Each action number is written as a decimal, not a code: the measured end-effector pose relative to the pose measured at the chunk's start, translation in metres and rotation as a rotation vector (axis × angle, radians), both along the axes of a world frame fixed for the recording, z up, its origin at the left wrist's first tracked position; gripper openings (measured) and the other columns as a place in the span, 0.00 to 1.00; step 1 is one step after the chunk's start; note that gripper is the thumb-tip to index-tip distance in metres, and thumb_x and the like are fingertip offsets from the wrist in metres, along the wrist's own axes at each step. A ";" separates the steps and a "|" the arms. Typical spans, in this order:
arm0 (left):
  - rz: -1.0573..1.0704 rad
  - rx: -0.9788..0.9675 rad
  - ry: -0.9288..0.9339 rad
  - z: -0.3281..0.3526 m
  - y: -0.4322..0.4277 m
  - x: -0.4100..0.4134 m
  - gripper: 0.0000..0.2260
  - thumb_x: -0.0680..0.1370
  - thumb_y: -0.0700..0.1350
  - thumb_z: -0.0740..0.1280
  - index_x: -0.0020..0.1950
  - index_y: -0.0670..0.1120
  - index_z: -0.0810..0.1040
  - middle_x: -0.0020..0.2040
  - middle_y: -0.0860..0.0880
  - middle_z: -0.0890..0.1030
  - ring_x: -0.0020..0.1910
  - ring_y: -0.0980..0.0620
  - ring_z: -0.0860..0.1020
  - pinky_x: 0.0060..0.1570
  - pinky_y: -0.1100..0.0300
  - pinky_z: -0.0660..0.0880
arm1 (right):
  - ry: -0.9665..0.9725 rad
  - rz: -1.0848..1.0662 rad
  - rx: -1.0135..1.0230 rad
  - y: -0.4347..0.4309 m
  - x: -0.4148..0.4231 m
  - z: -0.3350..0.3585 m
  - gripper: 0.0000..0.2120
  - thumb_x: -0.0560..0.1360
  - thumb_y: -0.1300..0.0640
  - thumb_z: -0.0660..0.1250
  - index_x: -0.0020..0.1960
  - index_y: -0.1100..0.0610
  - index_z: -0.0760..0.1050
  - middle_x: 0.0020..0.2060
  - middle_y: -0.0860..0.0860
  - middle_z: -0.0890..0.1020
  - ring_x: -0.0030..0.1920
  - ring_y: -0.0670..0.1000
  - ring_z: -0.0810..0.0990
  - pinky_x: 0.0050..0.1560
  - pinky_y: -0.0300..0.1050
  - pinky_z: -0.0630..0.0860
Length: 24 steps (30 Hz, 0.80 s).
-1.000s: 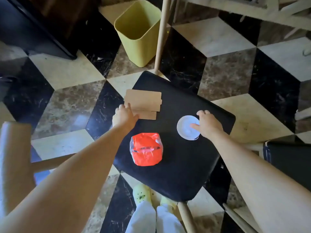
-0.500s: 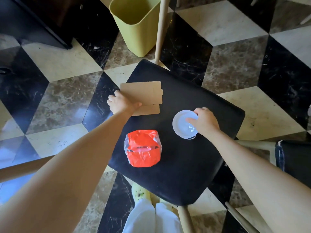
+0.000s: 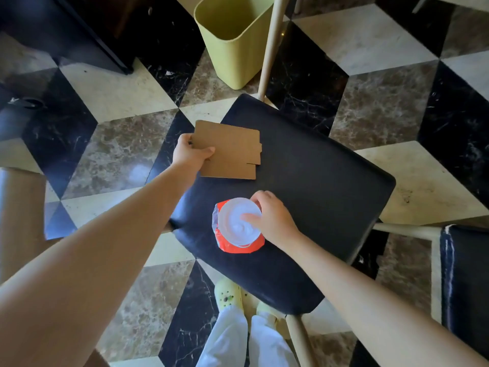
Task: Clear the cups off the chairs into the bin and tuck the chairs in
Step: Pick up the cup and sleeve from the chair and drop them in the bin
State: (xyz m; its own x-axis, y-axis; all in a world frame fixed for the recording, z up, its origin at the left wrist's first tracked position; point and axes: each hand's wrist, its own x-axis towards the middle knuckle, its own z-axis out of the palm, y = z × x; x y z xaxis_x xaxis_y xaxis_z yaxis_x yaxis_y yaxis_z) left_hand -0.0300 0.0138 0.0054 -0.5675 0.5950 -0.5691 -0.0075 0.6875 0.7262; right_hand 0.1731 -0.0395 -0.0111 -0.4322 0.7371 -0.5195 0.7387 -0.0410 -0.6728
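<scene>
Head view: the left hand (image 3: 191,153) grips a flat cardboard piece (image 3: 230,152) by its left edge, thumb pressed on top and fingers curled underneath. The right hand (image 3: 274,221) pinches the rim of a white cup (image 3: 230,226), thumb inside and fingers curled outside. The cup sits over a red packet (image 3: 255,245) on the black chair seat (image 3: 317,186); whether they touch cannot be told. A yellow-green bin (image 3: 232,56) stands on the floor well beyond the left hand.
</scene>
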 end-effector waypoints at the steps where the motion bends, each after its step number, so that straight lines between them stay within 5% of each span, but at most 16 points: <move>1: 0.008 0.000 -0.026 0.006 -0.001 -0.006 0.18 0.74 0.37 0.71 0.60 0.47 0.69 0.48 0.52 0.73 0.39 0.56 0.75 0.40 0.59 0.76 | -0.041 0.021 0.022 -0.004 -0.002 0.000 0.14 0.74 0.52 0.69 0.54 0.57 0.71 0.53 0.51 0.74 0.49 0.52 0.77 0.48 0.45 0.74; 7: -0.227 -0.145 -0.345 0.042 -0.019 -0.031 0.13 0.76 0.32 0.67 0.55 0.46 0.73 0.46 0.50 0.79 0.43 0.53 0.79 0.41 0.59 0.80 | -0.061 -0.070 0.137 -0.016 0.009 0.002 0.14 0.75 0.52 0.67 0.56 0.58 0.71 0.53 0.52 0.72 0.46 0.51 0.76 0.42 0.41 0.71; 11: -0.386 -0.304 -0.425 0.050 -0.041 -0.020 0.11 0.75 0.33 0.68 0.51 0.48 0.76 0.46 0.50 0.81 0.45 0.54 0.80 0.47 0.59 0.77 | 0.068 -0.421 -0.093 -0.013 0.025 0.002 0.11 0.80 0.57 0.58 0.57 0.60 0.74 0.53 0.52 0.77 0.48 0.50 0.76 0.48 0.38 0.70; 15: -0.310 -0.384 -0.468 0.044 -0.072 0.000 0.18 0.74 0.32 0.69 0.61 0.45 0.73 0.51 0.49 0.80 0.49 0.53 0.79 0.55 0.54 0.73 | 0.153 -0.623 -0.321 -0.013 0.033 0.010 0.21 0.82 0.46 0.50 0.61 0.58 0.74 0.53 0.51 0.78 0.54 0.53 0.78 0.62 0.54 0.73; 19: -0.113 -0.384 -0.447 0.027 -0.101 0.019 0.21 0.74 0.30 0.67 0.66 0.41 0.72 0.57 0.45 0.78 0.57 0.47 0.76 0.59 0.51 0.72 | 0.127 -0.422 -0.353 -0.016 0.033 0.013 0.23 0.78 0.40 0.57 0.63 0.56 0.72 0.57 0.49 0.78 0.57 0.50 0.77 0.59 0.46 0.72; 24: -0.064 -0.459 -0.159 -0.013 -0.121 0.040 0.21 0.71 0.37 0.74 0.61 0.37 0.74 0.53 0.42 0.79 0.56 0.41 0.79 0.58 0.46 0.77 | -0.079 -0.212 -0.270 -0.025 0.023 -0.006 0.28 0.69 0.44 0.72 0.61 0.59 0.70 0.58 0.55 0.76 0.57 0.55 0.76 0.57 0.52 0.75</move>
